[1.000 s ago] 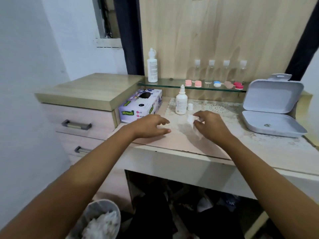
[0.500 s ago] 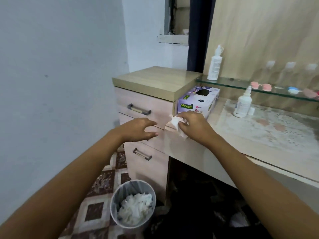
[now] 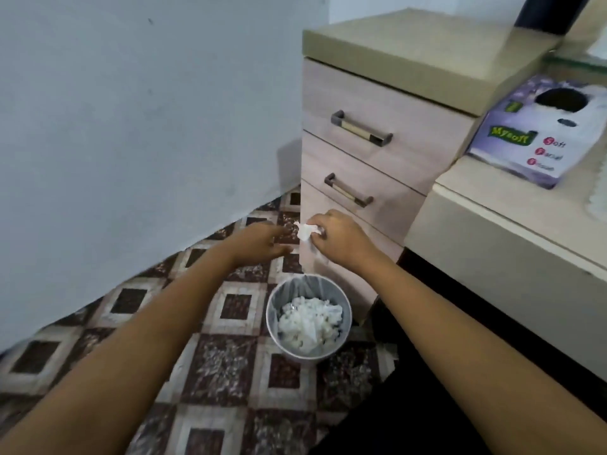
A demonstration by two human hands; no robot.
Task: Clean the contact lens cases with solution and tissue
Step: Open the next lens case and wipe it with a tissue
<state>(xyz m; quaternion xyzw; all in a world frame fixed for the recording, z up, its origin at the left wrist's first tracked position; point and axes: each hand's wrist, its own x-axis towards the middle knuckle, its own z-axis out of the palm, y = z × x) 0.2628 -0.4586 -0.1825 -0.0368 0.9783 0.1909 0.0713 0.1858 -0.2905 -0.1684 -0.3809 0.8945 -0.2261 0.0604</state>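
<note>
The right hand (image 3: 335,241) is covering part of a crumpled tissue (image 3: 304,230), leaving its full shape unclear. The left hand (image 3: 259,243) is blurring at its fingertips. A tissue box (image 3: 525,139), sitting at the left front corner of the desk (image 3: 486,195), is running off the picture's right edge, its smaller print smearing unreadably. Wadded paper (image 3: 308,323) is hiding the bottom of the bin (image 3: 328,287).

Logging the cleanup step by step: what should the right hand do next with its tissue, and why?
Probably lower the right hand toward the bin and let go. Its fingers pinch a crumpled tissue; the bin on the floor holds a heap of white tissues; the left hand holds nothing. Whether the hand is straight over the bin, one view cannot settle.
</note>
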